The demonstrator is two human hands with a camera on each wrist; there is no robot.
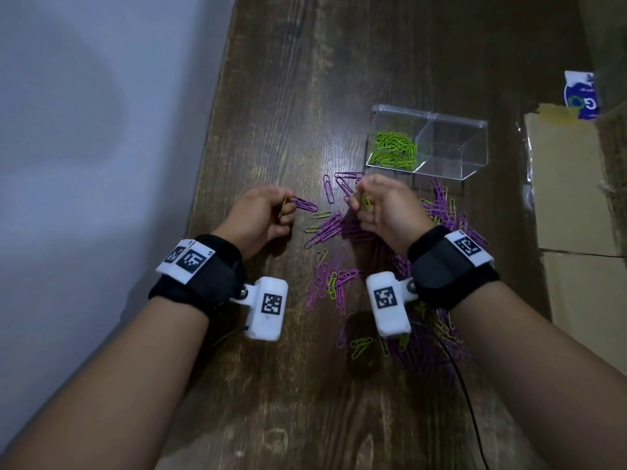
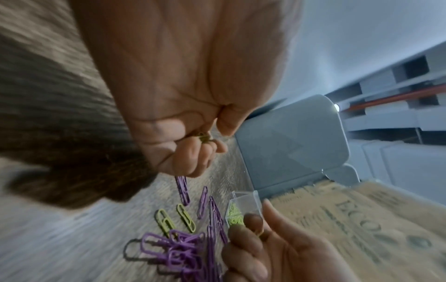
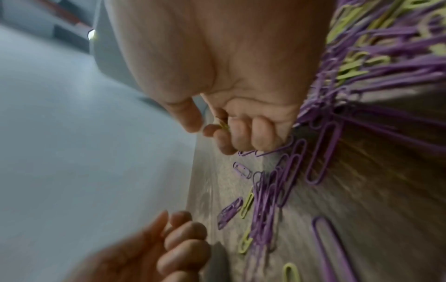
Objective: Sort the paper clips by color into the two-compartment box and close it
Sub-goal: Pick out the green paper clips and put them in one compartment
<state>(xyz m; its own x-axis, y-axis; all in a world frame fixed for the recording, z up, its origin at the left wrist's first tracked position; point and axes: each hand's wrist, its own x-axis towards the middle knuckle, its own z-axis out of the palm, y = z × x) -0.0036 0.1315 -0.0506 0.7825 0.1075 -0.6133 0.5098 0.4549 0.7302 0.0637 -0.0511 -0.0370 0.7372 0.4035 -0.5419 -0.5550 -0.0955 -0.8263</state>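
A clear two-compartment box [image 1: 451, 171] stands open at the back right of the wooden table [image 1: 288, 96]. Its left compartment holds green clips [image 1: 395, 149]; the right compartment [image 1: 456, 147] looks empty. My left hand [image 1: 288, 207] pinches a green clip [image 1: 283, 206] [image 2: 205, 137], and a purple clip [image 1: 305, 204] lies at its fingertips. My right hand [image 1: 358, 201] is curled round green clips [image 1: 366, 201] [image 3: 224, 125] just in front of the box. A mixed pile of purple and green clips [image 1: 339, 232] spreads between and under the hands.
Cardboard boxes [image 1: 570, 184] and a blue-white packet [image 1: 580, 95] border the table on the right. A pale wall [image 1: 84, 130] runs along the table's left edge. A black cable [image 1: 470, 401] trails from the right wrist camera across the near table.
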